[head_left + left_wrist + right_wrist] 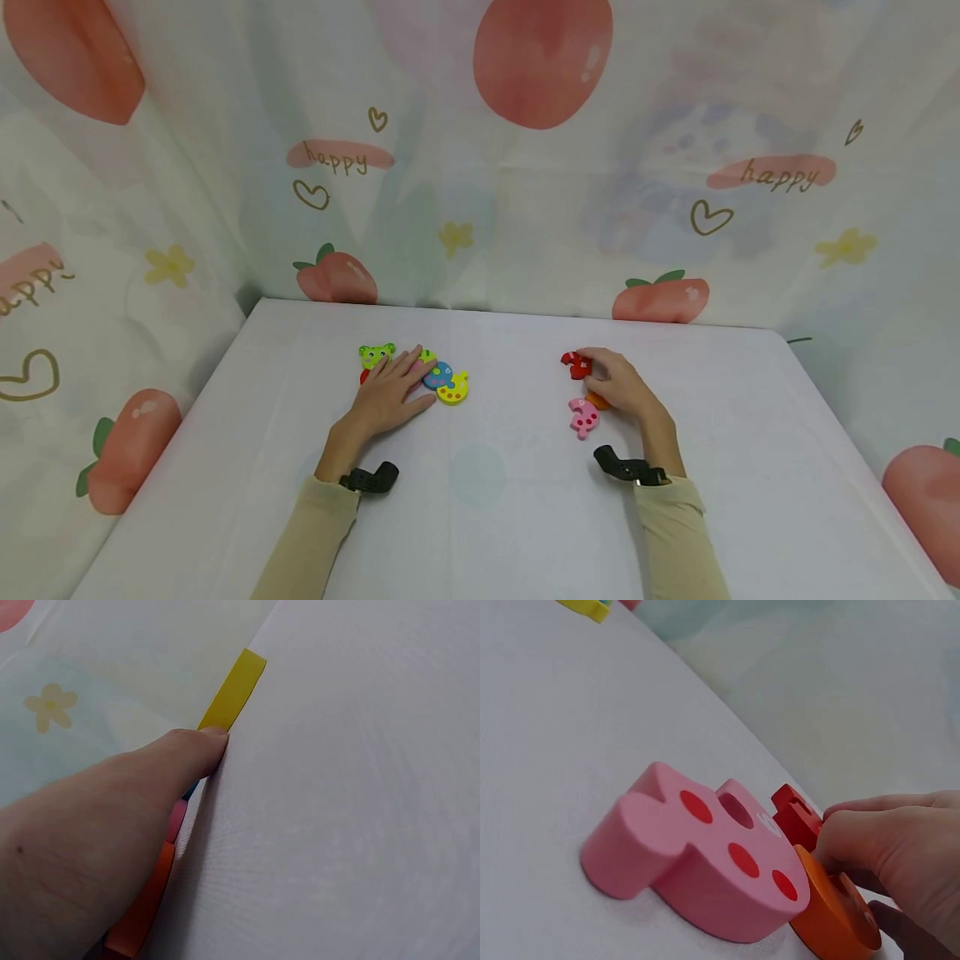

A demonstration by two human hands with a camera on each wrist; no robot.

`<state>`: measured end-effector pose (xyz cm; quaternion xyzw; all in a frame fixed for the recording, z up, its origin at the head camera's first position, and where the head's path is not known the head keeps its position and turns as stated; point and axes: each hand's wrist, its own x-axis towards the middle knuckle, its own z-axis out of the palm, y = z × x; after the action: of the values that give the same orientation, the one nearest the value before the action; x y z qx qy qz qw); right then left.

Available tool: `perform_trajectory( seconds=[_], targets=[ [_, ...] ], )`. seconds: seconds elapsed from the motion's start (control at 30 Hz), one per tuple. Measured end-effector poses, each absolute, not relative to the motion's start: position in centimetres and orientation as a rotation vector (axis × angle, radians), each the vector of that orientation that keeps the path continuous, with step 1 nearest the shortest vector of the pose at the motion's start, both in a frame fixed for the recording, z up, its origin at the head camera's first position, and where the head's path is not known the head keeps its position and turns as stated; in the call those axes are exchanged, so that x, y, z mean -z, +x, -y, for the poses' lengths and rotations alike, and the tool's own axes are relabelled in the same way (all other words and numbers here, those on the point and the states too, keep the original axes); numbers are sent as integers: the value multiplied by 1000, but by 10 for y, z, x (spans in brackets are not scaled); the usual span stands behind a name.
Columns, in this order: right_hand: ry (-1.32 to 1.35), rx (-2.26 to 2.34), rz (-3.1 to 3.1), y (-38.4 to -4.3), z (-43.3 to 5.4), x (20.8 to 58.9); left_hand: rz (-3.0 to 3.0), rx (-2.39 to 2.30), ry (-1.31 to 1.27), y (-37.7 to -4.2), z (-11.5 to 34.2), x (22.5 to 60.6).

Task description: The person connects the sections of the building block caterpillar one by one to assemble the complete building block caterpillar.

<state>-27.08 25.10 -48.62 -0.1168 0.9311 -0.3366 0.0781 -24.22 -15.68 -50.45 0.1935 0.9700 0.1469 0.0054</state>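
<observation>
Fingers spread, my left hand point(386, 396) rests flat on a row of joined caterpillar puzzle pieces, hiding part of it. Around that hand show a green animal-face head piece point(377, 355), a blue piece point(437, 376) and a yellow tail piece point(453, 389). In the left wrist view the thumb touches the yellow piece point(234, 688), and an orange edge point(142, 900) shows under the hand. My right hand point(622, 383) pinches a red puzzle piece point(576, 365) between thumb and fingers. Just below lie an orange piece point(836, 915), partly hidden by the hand, and a pink spotted piece point(727, 855).
A white cloth covers the table point(495, 517). Behind it hangs a printed curtain point(525, 208), with another curtain side along the left. Both wrists wear black camera mounts point(371, 478).
</observation>
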Motion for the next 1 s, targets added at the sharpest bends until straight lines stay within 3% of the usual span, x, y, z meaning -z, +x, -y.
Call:
perform_trajectory(
  seconds=[0.53, 0.83, 1.0],
  targets=[
    [-198, 968, -2908, -273, -243, 489, -3051, -470, 593, -242, 158, 507],
    [-359, 1082, -2997, -272, -220, 488, -3050, -468, 604, -242, 158, 507],
    [-573, 1106, -2982, -269, -192, 488, -3045, -452, 589, -242, 156, 505]
  ],
)
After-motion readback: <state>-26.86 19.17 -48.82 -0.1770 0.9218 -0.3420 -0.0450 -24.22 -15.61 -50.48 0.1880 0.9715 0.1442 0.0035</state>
